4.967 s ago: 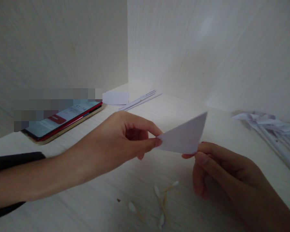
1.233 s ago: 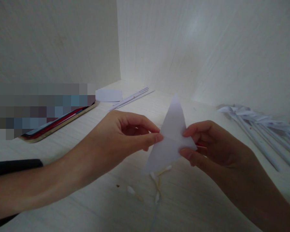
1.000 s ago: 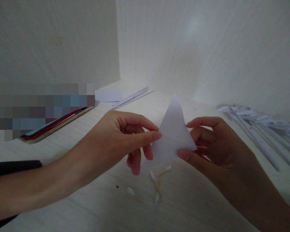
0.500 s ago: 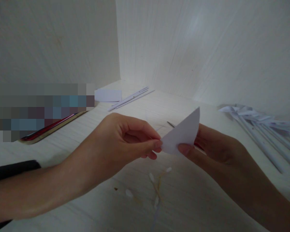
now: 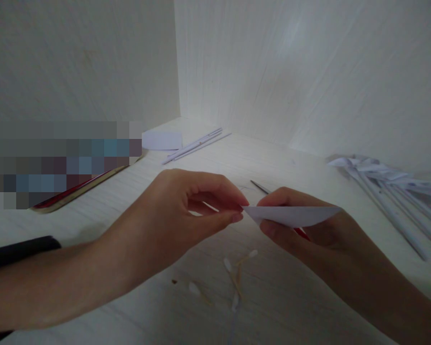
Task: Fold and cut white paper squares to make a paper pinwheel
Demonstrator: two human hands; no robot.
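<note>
Between my two hands is a small piece of white paper (image 5: 298, 215), seen nearly edge-on and narrowing to a point on its left. My left hand (image 5: 197, 206) pinches that pointed corner between thumb and fingertips. The thumb of my right hand (image 5: 301, 230) presses the near side of the sheet while the fingers lie behind it. A thin metal tip (image 5: 260, 187) shows beyond my right fingers, and a bit of red (image 5: 302, 234) is visible under the paper; most of this object is hidden by the hand.
Cotton swabs (image 5: 235, 282) lie on the pale table near me. Thin rolled paper sticks (image 5: 197, 146) and a flat paper piece (image 5: 162, 141) are at the back. Thicker paper rolls with folded paper (image 5: 391, 191) are on the right. Pale walls (image 5: 237, 72) meet behind; a black object (image 5: 25, 251) is at left.
The white paper has tipped from standing upright to nearly flat, its far point swinging down to the right over my right hand. The left hand still pinches its left corner.
</note>
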